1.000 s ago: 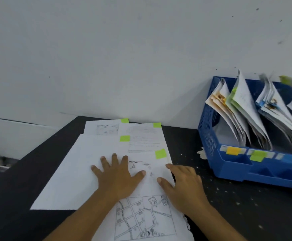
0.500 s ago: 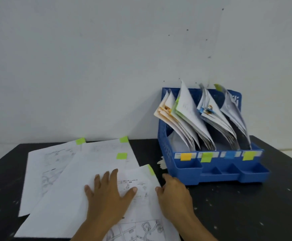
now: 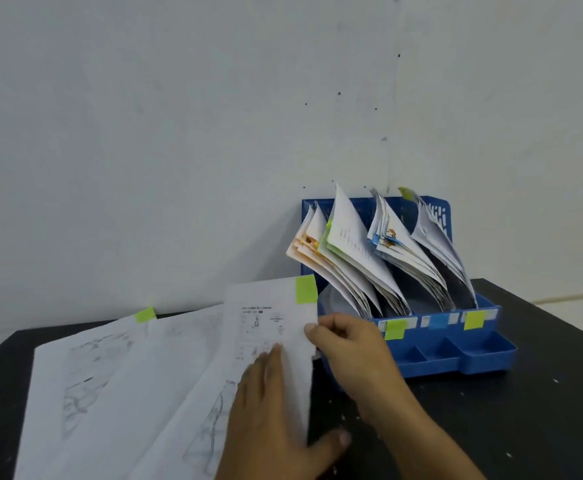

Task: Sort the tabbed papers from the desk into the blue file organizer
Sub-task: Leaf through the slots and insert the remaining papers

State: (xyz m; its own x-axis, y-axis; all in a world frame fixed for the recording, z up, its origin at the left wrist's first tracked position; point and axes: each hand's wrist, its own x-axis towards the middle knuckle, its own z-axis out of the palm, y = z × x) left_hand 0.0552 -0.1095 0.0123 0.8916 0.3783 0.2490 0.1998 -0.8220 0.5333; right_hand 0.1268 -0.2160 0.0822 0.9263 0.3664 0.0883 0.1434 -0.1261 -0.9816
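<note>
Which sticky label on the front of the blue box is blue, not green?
The middle label on the blue file organizer: it is blue, between the two green labels.

White printed sheet (image 3: 266,327) with a green tab (image 3: 306,289) at its far right corner, lifted and tilted up off the pile, right edge curled. Beneath and left of it, more white sheets (image 3: 110,382) with faint line drawings, fanned flat across the near left of the black desk, one carrying a green tab (image 3: 145,314) at its far corner. Blue file organizer (image 3: 456,355) standing right of the sheets against the far wall, slots packed with leaning papers (image 3: 352,251) fanning up and leftward, orange, green and blue tabs among them. Green, blue and green labels along the front rail, shallow open trays at the near edge.
</note>
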